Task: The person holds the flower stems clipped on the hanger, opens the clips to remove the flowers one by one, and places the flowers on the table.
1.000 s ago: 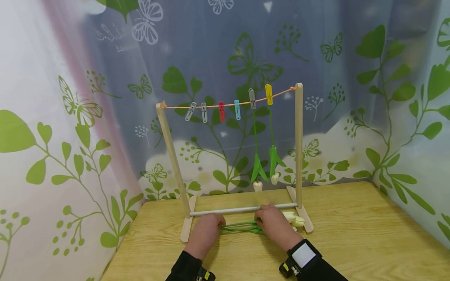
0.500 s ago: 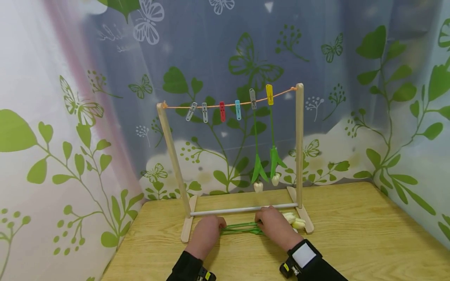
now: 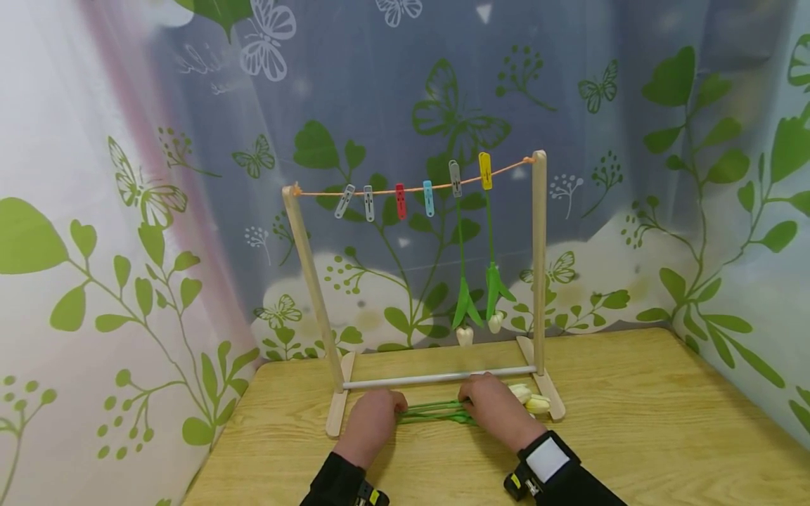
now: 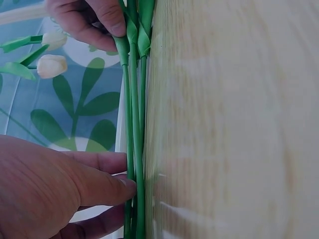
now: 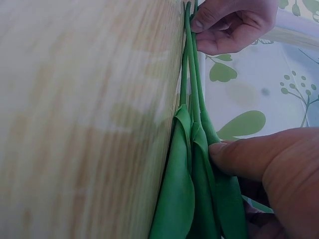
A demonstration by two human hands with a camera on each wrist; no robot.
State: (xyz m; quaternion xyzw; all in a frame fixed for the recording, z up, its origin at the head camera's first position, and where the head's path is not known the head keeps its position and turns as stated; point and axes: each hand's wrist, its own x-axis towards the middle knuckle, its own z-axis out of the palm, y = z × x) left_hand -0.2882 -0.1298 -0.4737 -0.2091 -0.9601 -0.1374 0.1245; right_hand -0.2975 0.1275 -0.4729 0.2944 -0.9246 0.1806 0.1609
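Observation:
Several artificial tulips with green stems [image 3: 427, 409] and pale blooms [image 3: 536, 403] lie side by side on the table, heads to the right. My left hand [image 3: 370, 425] pinches a stem near the cut ends; in the left wrist view the thumb presses the nearest stem [image 4: 128, 129] with fingers behind. My right hand [image 3: 496, 407] pinches one tulip by its leaf base, and the right wrist view shows the thumb on that green leaf [image 5: 227, 199]. Two more tulips, one hanging head down [image 3: 464, 309] from a grey clothespin [image 3: 455, 178], the other from a yellow clothespin [image 3: 485, 171], are above.
A wooden rack [image 3: 538, 260] with an orange cord stands behind the hands. Red [image 3: 400, 202] and blue [image 3: 428, 198] clothespins and two grey ones hang on its left part. A white rod [image 3: 418, 379] joins the feet. A patterned curtain [image 3: 380, 91] surrounds the table [image 3: 633, 407].

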